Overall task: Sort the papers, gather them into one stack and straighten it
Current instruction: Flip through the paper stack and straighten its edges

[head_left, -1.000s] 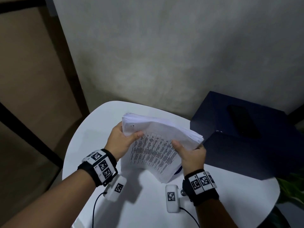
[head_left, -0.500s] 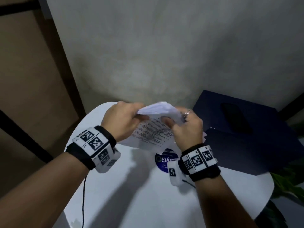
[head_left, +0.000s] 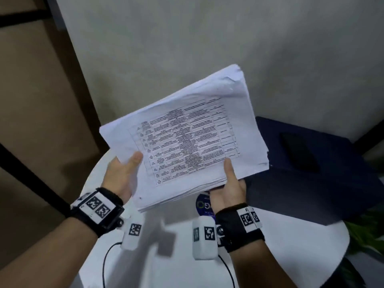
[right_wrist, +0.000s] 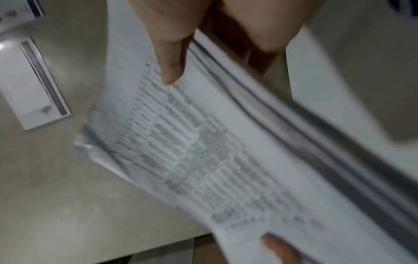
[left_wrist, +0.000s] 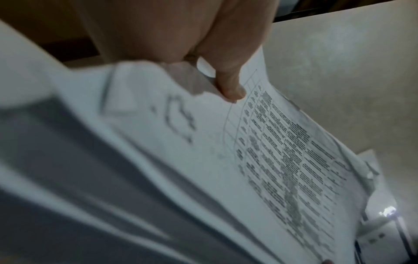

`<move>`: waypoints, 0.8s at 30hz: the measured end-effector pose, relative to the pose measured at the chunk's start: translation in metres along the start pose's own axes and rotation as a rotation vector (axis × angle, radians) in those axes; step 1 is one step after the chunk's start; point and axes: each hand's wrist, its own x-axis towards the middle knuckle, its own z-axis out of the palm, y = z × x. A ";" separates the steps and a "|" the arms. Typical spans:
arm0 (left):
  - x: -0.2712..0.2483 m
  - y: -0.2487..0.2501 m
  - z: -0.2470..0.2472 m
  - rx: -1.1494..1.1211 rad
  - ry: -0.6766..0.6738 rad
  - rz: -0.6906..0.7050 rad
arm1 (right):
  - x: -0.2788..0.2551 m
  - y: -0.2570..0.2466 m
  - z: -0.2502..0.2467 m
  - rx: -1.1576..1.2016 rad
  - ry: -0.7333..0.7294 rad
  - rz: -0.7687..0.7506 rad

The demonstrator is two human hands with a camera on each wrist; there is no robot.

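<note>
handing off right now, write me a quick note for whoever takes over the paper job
Left hand: holds the paper stack at its near left edge, thumb on the top sheet.
Right hand: holds the near right edge, thumb on top.
The stack is in the air above the white round table, tilted, printed table facing up.
Done: papers gathered into one stack.
Left: sheet edges are uneven at the near and right sides, one far corner is crumpled; square them and set the stack down.
</note>
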 end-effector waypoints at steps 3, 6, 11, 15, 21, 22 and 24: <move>-0.004 -0.027 0.008 0.242 0.266 -0.121 | -0.004 -0.009 0.014 -0.127 0.050 -0.199; 0.007 -0.050 -0.004 0.361 0.285 -0.305 | -0.004 -0.019 0.009 -0.324 0.065 -0.386; 0.042 -0.019 0.002 0.622 -0.006 0.028 | -0.005 -0.045 -0.023 -0.696 -0.117 -0.454; 0.049 0.004 0.017 0.502 -0.295 -0.034 | -0.003 -0.050 -0.030 -0.792 -0.207 -0.397; 0.027 0.005 0.039 0.484 0.019 0.309 | -0.007 -0.060 -0.024 -0.817 -0.131 -0.507; 0.021 0.000 0.039 0.508 0.047 0.360 | -0.011 -0.059 -0.024 -0.802 -0.127 -0.525; 0.013 -0.017 0.031 0.617 0.033 0.365 | -0.017 -0.050 -0.029 -0.811 -0.106 -0.520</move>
